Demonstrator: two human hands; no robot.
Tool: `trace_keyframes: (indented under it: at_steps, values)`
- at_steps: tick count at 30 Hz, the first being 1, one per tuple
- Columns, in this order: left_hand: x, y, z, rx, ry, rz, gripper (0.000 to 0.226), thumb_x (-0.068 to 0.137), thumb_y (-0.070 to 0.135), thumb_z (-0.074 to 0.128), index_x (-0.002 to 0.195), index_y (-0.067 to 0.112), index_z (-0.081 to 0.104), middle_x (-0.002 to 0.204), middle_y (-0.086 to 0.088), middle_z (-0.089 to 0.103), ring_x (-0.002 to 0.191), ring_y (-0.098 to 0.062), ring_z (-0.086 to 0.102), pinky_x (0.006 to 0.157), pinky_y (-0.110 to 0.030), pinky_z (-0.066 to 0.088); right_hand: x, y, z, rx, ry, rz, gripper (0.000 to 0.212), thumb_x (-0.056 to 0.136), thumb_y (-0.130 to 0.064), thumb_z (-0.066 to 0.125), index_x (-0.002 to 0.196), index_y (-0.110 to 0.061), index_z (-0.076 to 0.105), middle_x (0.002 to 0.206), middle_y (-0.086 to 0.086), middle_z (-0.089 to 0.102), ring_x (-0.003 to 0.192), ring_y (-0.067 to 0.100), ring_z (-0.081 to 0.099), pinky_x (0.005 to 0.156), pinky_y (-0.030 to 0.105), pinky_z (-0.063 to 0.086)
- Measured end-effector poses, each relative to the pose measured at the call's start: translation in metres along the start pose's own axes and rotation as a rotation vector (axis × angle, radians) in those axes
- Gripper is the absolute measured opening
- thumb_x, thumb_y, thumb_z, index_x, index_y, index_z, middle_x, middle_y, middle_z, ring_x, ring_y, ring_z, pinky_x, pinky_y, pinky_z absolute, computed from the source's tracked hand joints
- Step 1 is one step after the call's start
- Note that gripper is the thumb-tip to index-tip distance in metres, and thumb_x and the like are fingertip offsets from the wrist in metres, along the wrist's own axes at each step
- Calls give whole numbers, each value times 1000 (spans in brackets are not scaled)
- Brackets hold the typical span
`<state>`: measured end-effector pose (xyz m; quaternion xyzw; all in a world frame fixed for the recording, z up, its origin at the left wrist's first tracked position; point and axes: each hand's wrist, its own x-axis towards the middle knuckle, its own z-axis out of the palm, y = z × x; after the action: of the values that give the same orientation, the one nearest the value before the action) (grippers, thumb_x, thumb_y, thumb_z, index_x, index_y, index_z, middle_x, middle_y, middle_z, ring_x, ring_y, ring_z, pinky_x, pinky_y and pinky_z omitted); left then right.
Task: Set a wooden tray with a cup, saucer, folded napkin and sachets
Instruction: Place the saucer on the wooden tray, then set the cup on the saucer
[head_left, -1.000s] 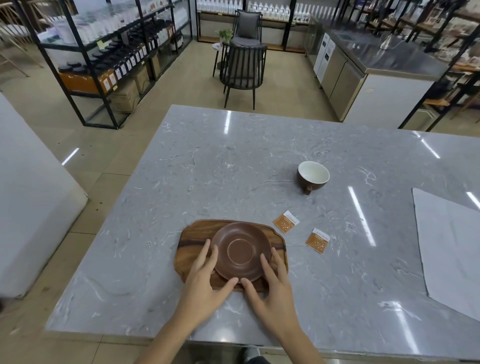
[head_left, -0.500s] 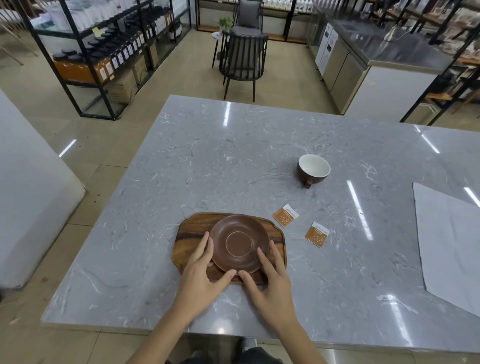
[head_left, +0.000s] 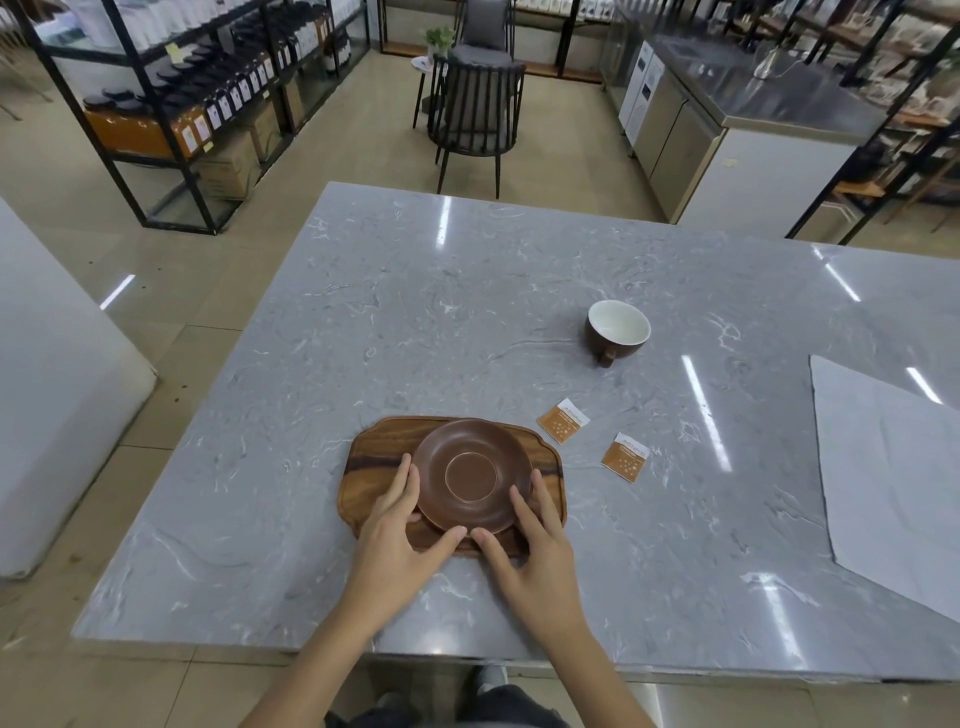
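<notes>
- The round brown ceramic saucer sat on the dark wooden tray with scalloped corners, which lay near the front edge of the grey marbled tabletop.
- The left hand framed the saucer's left rim, fingers fairly straight and spread, thumb tip at the near rim; it touched rather than clutched.
- The right hand mirrored it on the right rim, fingers extended and thumb nearly meeting the other thumb.
- Whether the saucer lay fully flat or was lifted slightly at its near edge was hard to tell from this angle.
- The step in hand looked like seating and centring the saucer. Done well, that would mean light, even pressure from both sides, nudging it clear of the tray's raised lip and leaving room for the napkin and sachets.
- The brown cup with a white inside stood upright, well apart to the far right.
- Two small orange sachets lay flat just right of the tray.
- A large pale sheet, probably the unfolded napkin, lay at the right edge.
</notes>
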<state>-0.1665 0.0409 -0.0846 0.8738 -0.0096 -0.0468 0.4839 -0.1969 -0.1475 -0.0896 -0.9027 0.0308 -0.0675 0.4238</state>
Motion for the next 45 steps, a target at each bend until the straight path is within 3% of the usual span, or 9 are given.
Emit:
trace_keyframes:
  at_steps: [4,15,21,29,31,34,36,40,45]
  values:
    - [-1,1,0,2,0,-12,104,77,51,79,158,22,21,159,27,6,118,-8,57,91,-10,44,0,2,3,-2,8,7,75,88,-50,73,151,-16,49,168,-6,21,154,8,22,119,21,29]
    - [0,2,-2,-73,2,-23,106,76,46,83,158,20,23,160,25,10,119,-9,58,98,-21,51,1,5,5,2,26,14,78,87,-57,70,150,-17,50,168,-10,21,153,8,27,119,25,34]
    - [1,-2,-2,-112,-10,-44,105,76,46,83,159,21,23,160,27,10,115,-4,58,82,3,44,1,3,7,-10,25,16,75,87,-54,72,150,-18,51,168,-9,22,152,10,30,119,29,38]
    - [2,-9,-1,-139,-29,-53,102,78,43,82,158,21,23,159,26,12,115,-5,59,82,2,46,-1,4,9,-10,29,28,74,87,-57,70,149,-21,51,168,-10,22,151,9,31,118,27,37]
    - [4,-10,-5,-168,-43,-59,97,81,41,80,158,22,25,158,27,15,121,-8,58,85,-1,48,-1,4,8,6,16,30,72,87,-59,70,148,-25,52,168,-11,23,150,8,33,117,28,39]
    - [10,-7,-16,-73,-33,-41,81,87,46,72,155,22,34,161,12,30,134,-13,51,106,-31,51,0,2,2,44,-24,51,67,87,-61,68,146,-31,54,168,-12,24,144,1,40,112,27,46]
    - [19,0,-24,37,25,-14,71,90,47,66,151,19,41,154,2,44,127,-13,55,105,-42,52,4,-1,-6,110,-21,71,56,90,-54,68,142,-33,57,164,-13,30,136,-13,42,106,21,50]
    - [54,26,-37,82,27,75,56,91,45,63,141,21,53,136,4,53,114,-12,59,95,-39,57,23,0,-32,242,101,87,28,97,-29,67,123,-39,66,137,-17,64,122,-11,57,86,8,53]
    - [125,76,-30,116,-23,240,45,93,32,65,136,22,58,133,2,55,118,-13,55,103,-35,48,78,14,-72,434,187,296,21,99,-21,65,119,-25,70,115,-14,72,104,9,70,75,29,63]
